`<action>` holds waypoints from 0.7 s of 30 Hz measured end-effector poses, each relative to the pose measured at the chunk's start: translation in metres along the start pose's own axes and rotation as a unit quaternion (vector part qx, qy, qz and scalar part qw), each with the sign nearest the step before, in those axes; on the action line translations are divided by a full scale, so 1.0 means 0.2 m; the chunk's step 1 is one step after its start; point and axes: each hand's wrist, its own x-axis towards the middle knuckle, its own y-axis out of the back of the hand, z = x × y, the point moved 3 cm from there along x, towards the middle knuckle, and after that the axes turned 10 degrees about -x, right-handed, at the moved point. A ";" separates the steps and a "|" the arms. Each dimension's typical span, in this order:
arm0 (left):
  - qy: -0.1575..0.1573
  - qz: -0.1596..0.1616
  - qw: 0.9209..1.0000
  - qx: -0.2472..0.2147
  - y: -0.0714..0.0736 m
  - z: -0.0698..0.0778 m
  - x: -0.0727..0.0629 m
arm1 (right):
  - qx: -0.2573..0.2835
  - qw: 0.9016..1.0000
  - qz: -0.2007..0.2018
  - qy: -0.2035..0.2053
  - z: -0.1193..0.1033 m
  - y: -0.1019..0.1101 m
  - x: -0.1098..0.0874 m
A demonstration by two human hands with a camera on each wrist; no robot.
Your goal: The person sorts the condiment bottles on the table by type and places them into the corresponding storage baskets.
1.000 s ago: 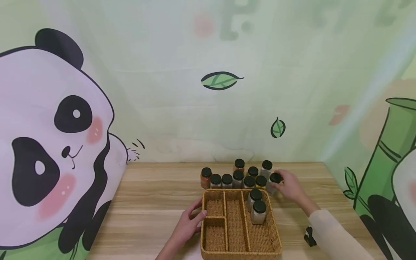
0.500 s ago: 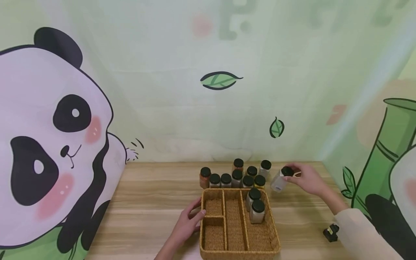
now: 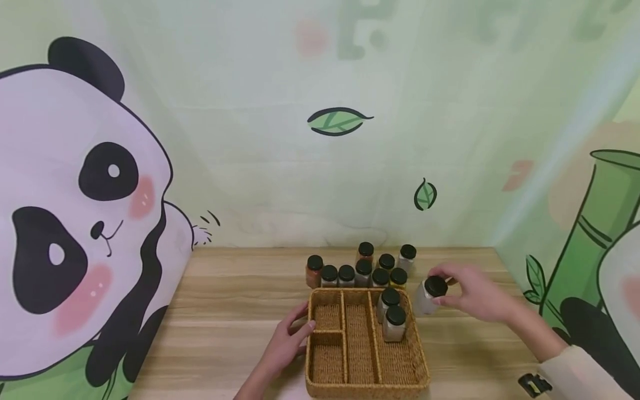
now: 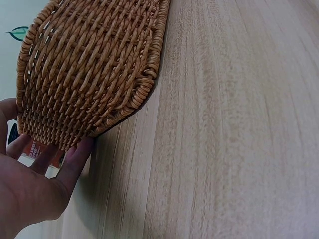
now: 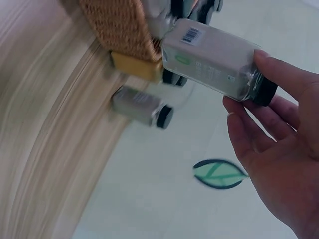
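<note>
A seasoning jar (image 3: 428,295) of clear plastic, with a black lid and pale contents, is held tilted by my right hand (image 3: 472,291) just right of the basket. In the right wrist view, the thumb and fingers of my right hand (image 5: 286,134) pinch this jar (image 5: 212,59) around its lid end. My left hand (image 3: 286,340) holds the left side of the woven basket (image 3: 367,391), thumb at the rim. The left wrist view shows the fingers of my left hand (image 4: 35,184) bent round the basket (image 4: 94,64) near its corner. Two jars (image 3: 395,325) stand in the right compartment.
Several black-lidded jars (image 3: 346,276) stand in a cluster behind the basket, one with orange-red contents (image 3: 314,272) at its left end. A lone jar (image 3: 407,258) is at the back right. A small black object (image 3: 535,384) sits by the right sleeve. A panda-print backdrop (image 3: 280,183) rises behind the table.
My right hand has drawn the jar out of the right end of the cluster, first rightward, then slightly nearer, tilting it. The left hand stays at the basket.
</note>
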 end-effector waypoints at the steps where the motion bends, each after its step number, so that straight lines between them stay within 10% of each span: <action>1: 0.001 0.000 1.000 0.000 0.00 0.00 0.00 | 0.000 1.000 -0.003 0.008 -0.02 0.00 -0.01; 21: 0.005 0.001 1.000 0.009 -0.01 0.02 -0.01 | 0.033 0.996 0.003 0.079 -0.19 -0.34 -0.13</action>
